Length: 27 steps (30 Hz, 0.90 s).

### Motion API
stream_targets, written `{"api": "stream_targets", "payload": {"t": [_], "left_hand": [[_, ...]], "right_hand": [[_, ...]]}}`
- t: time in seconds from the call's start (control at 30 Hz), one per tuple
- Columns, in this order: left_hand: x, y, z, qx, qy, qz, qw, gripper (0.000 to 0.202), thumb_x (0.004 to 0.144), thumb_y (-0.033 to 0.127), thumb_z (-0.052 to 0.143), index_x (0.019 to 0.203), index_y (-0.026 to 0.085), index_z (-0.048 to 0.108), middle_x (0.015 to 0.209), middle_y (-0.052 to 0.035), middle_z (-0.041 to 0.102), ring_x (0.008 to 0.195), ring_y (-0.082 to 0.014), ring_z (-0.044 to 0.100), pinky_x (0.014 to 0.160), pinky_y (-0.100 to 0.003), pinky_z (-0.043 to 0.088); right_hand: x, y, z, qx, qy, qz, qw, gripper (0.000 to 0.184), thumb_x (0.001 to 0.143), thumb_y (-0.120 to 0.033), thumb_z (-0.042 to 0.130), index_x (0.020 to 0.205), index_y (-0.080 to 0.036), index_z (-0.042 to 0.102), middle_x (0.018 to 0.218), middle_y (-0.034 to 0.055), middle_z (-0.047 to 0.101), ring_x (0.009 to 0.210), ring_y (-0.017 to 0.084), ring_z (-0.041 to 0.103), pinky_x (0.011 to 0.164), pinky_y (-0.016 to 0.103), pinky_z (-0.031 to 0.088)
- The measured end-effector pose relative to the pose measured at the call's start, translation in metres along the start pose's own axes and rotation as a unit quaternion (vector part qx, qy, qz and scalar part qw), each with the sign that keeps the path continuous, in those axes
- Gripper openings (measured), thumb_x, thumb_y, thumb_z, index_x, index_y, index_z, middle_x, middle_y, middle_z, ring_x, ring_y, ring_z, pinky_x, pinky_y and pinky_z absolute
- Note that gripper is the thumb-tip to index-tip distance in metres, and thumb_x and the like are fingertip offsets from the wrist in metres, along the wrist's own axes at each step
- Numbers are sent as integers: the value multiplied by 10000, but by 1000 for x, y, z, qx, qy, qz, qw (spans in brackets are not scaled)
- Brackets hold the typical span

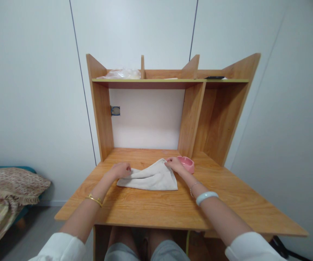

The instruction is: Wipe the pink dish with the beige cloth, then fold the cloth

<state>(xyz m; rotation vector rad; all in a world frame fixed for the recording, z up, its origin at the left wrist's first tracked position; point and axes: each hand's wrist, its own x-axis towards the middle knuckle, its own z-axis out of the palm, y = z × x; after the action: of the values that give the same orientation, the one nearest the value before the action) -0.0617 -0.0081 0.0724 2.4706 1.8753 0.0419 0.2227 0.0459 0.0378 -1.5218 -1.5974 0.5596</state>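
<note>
Okay, right hand point(174, 164) pinched cloth point(152, 179) far-right; left hand point(122, 170) curled, hold unclear; rightward tug could've bumped pink bowl point(190, 166).

- One head view, looking forward and down over the desk point(145, 212)
- Set above the lap point(169, 251), which shows at the bottom edge
- Near: left hand point(121, 170) and right hand point(175, 165) sit just below mid-frame
- Wide: bed point(12, 183) at far left, wall point(134, 32) up to the top edge
</note>
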Motion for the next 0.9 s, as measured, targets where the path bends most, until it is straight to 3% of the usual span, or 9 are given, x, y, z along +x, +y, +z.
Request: {"api": "stream_targets", "payload": {"t": [0.07,0.17,0.37,0.5,0.6,0.77,0.9], "left_hand": [[-1,3,2,-4,-24,12,1000,309,661,234,614,968,235,650,1013,-37,683,904,-195,628,731,-250,460],[-3,7,8,6,-7,9,1000,285,655,195,612,937,219,650,982,-51,685,890,-200,628,726,-257,456],[5,4,0,16,95,-43,994,218,846,244,438,983,214,604,1050,-74,646,1014,-211,564,823,-309,408],[13,1,-13,34,194,-58,979,223,876,261,407,985,219,597,1083,-76,606,1072,-232,492,857,-336,366],[19,2,-16,53,223,-62,971,219,876,268,411,975,222,600,1110,-79,576,1090,-245,449,879,-354,343],[39,4,-10,-37,190,-114,974,225,851,244,427,981,179,599,1149,-123,554,1102,-266,484,872,-356,371],[55,1,2,-103,147,-154,972,311,832,230,444,1122,156,530,1072,-143,616,992,-256,588,782,-331,431]], "right_hand": [[3,-7,-4,2,15,-20,1000,75,585,-106,563,610,-156,613,602,-3,626,593,134,559,544,208,390],[4,-18,-8,12,34,-50,998,107,656,-173,541,721,-153,624,706,18,652,647,140,574,586,218,422],[3,-20,-22,0,64,-78,995,77,674,-187,552,715,-178,616,783,18,661,794,154,582,727,239,436],[2,-10,-30,-29,79,-50,995,64,629,-139,575,643,-193,606,723,12,654,790,167,591,732,242,417],[1,-2,-28,-34,79,-8,996,110,614,-103,556,639,-197,608,636,6,639,741,174,608,681,239,414],[7,2,-4,-1,42,66,997,144,640,-85,494,701,-157,603,480,-12,565,432,125,529,466,219,397],[8,4,12,32,33,87,995,304,672,-119,488,956,-148,592,579,-7,594,437,107,545,433,196,409]]}}
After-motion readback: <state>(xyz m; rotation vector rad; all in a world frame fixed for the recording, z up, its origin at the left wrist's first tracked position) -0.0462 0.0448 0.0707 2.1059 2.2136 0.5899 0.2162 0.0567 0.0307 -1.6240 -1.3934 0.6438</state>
